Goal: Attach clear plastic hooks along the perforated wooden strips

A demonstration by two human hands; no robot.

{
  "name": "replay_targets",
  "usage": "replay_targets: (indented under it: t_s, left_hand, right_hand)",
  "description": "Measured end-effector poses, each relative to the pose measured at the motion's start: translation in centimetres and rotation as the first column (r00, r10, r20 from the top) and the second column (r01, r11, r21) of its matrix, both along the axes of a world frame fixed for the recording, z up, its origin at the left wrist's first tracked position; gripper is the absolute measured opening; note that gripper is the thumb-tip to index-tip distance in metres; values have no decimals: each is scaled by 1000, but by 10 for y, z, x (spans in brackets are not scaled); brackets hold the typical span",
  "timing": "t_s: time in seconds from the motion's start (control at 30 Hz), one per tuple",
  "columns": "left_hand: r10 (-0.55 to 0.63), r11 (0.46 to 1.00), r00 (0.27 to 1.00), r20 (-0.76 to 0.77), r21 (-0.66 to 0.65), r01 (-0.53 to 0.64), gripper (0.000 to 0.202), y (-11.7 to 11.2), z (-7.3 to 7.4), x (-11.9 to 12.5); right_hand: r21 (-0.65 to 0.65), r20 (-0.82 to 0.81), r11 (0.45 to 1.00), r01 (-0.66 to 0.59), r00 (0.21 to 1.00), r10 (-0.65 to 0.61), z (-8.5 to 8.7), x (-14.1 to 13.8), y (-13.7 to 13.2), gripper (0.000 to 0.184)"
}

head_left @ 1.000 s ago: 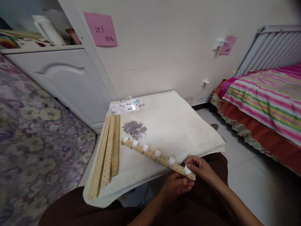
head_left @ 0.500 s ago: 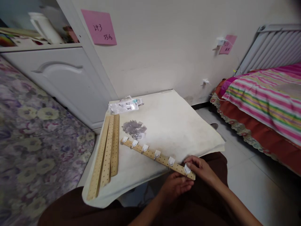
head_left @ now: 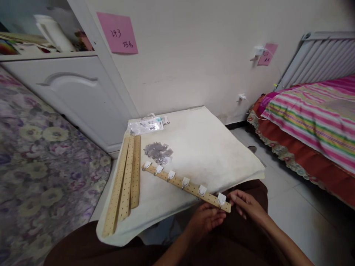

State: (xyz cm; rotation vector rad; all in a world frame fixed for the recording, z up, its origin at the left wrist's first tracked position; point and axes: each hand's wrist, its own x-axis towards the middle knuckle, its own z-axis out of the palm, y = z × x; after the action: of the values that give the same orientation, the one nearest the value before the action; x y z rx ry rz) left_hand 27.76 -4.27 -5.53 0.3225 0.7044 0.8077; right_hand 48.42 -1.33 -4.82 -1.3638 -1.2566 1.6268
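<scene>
The pale wall (head_left: 194, 62) fills the far side from where I stand, with a bed (head_left: 313, 114) in striped covers over to the right. A white cabinet (head_left: 74, 92) stands at the left, and a floral cloth (head_left: 44, 166) hangs in front of part of it, crowding that side. Between them is the cream-topped table (head_left: 210, 140), right against the person's lap.

Three perforated strips (head_left: 126, 184) lie side by side along its left edge, taking up that margin. A fourth, the tagged strip (head_left: 192, 189), slants across the near part, its close end jutting past the table edge. The left hand (head_left: 206, 220) holds that end from beneath, fingers curled. The right hand (head_left: 246, 205) is just beside the tip, fingers bent and drawn narrow; whether it pinches anything, I can't tell.

A clear package (head_left: 146, 126) sits at the back corner. A heap of small grey pieces (head_left: 158, 151) lies just beyond the strip's far end. Smallest are six white tabs (head_left: 185, 181), spaced along the strip.
</scene>
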Motion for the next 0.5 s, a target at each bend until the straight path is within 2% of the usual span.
replay_targets:
  t_s: [0.2, 0.5]
  left_hand:
    - [8, 1000, 1000, 12, 21, -9, 20, -2, -7, -5]
    - [23, 999, 1000, 14, 37, -24, 23, -5, -11, -8]
  right_hand:
    - [-189, -197, 981, -45, 980, 7, 5, -11, -21, 31]
    - [-257, -301, 963, -77, 953, -5, 0, -17, -18, 26]
